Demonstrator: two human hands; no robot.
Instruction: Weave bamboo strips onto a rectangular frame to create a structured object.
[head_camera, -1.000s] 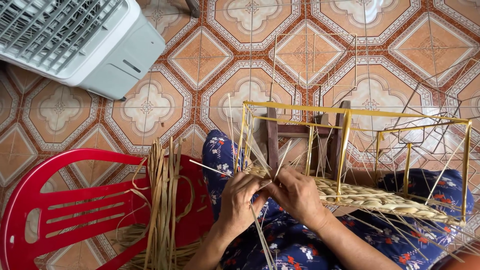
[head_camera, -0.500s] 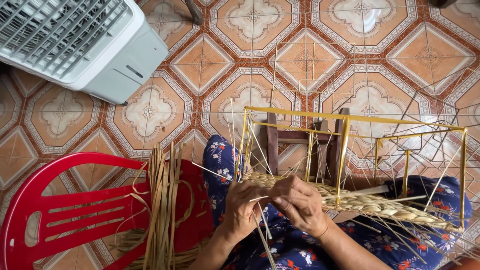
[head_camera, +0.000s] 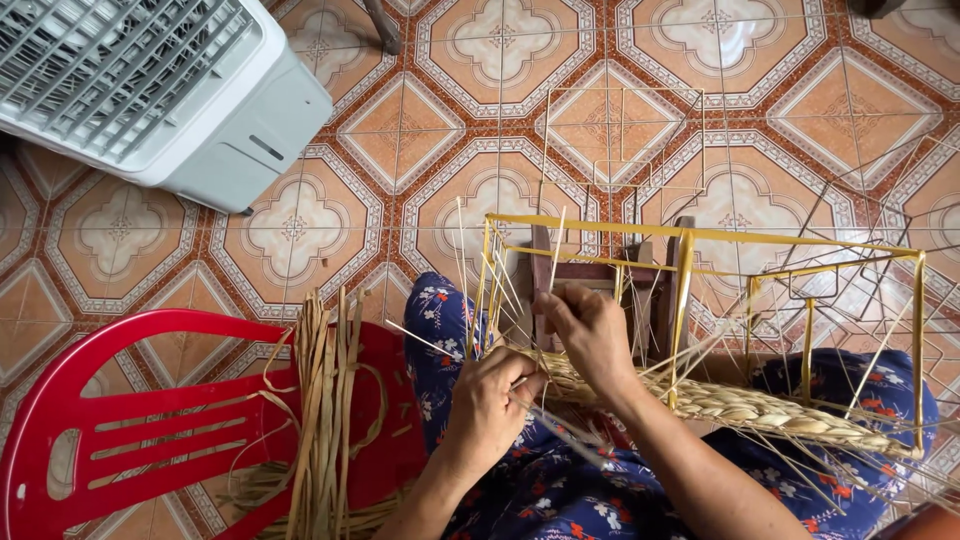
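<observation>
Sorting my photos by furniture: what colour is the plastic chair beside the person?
Red, clearest in the head view: the chair holds dried straw strips.

No packages, labels, signs, screens in view (none on any surface).

Red chair (head_camera: 150, 440), floral blue trousers (head_camera: 560, 490)

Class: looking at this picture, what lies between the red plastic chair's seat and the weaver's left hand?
In the head view, a bundle of dried straw strands lies on the red chair, then the floral-clothed knee, before the left hand.
</observation>
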